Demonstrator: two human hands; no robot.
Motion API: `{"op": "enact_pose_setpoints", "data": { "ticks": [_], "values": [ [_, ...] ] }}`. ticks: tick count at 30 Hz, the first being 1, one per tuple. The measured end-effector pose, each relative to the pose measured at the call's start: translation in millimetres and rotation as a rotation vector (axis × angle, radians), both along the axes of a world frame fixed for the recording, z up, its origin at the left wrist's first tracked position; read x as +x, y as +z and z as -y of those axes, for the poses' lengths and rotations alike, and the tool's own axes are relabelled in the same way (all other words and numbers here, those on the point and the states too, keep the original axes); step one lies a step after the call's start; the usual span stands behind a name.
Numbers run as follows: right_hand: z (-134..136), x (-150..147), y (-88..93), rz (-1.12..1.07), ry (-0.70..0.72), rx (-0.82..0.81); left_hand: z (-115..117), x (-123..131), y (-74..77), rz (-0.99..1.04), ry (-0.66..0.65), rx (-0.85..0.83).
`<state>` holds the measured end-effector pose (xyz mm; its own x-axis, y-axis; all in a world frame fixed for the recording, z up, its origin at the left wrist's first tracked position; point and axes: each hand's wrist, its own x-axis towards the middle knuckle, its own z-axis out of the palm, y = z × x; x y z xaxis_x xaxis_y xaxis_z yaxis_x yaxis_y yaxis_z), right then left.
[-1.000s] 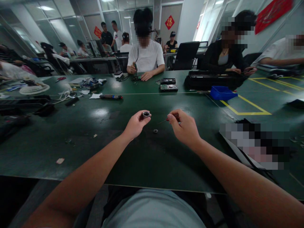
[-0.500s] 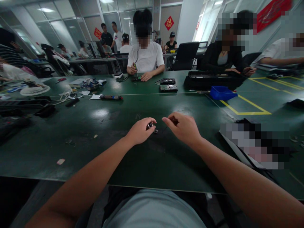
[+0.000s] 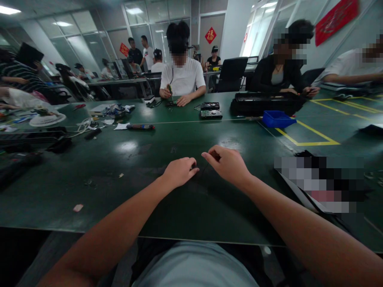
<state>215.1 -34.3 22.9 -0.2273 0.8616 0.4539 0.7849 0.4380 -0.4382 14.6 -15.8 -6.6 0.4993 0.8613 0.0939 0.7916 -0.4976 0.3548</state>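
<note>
My left hand (image 3: 179, 172) is closed, just above the green table (image 3: 179, 213). Between its thumb and fingers shows a small dark piece (image 3: 194, 166) with a shiny metal edge, mostly covered by the fingers. To the right of it, a short gap away, my right hand (image 3: 229, 163) has its fingers curled in and its thumb pointing left. Whatever lies inside those fingers is hidden. A thin dark line appears below the right thumb; whether it is a wire or a shadow I cannot tell.
A pen-like tool (image 3: 140, 127) lies ahead on the left, near cables and loose parts. Hard drives (image 3: 211, 114), a long black casing (image 3: 266, 104) and a blue tray (image 3: 278, 119) stand farther back. A partly blurred flat item (image 3: 295, 187) lies right. Across the table a person (image 3: 183, 77) works with a screwdriver.
My left hand has moved slightly down and its fingers now cover more of the small metal-edged piece. A small ring seen below those fingers is no longer visible. The right hand has shifted slightly.
</note>
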Motion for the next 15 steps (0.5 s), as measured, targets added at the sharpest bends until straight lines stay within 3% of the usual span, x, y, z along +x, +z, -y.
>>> {"op": "enact_pose_setpoints", "data": {
  "ticks": [4, 11, 15],
  "values": [
    [0.4, 0.0, 1.2, 0.029, 0.001, -0.003, -6.4, -12.1, 11.6, 0.355, 0.067, -0.1],
    [1.3, -0.1, 4.5, 0.011, 0.009, -0.031, -29.2, -53.8, 37.5, 1.251, 0.225, -0.277],
    [1.5, -0.8, 5.1, -0.002, 0.015, -0.06, -33.7, -92.6, 55.1, 1.433, 0.383, -0.286]
  ]
}}
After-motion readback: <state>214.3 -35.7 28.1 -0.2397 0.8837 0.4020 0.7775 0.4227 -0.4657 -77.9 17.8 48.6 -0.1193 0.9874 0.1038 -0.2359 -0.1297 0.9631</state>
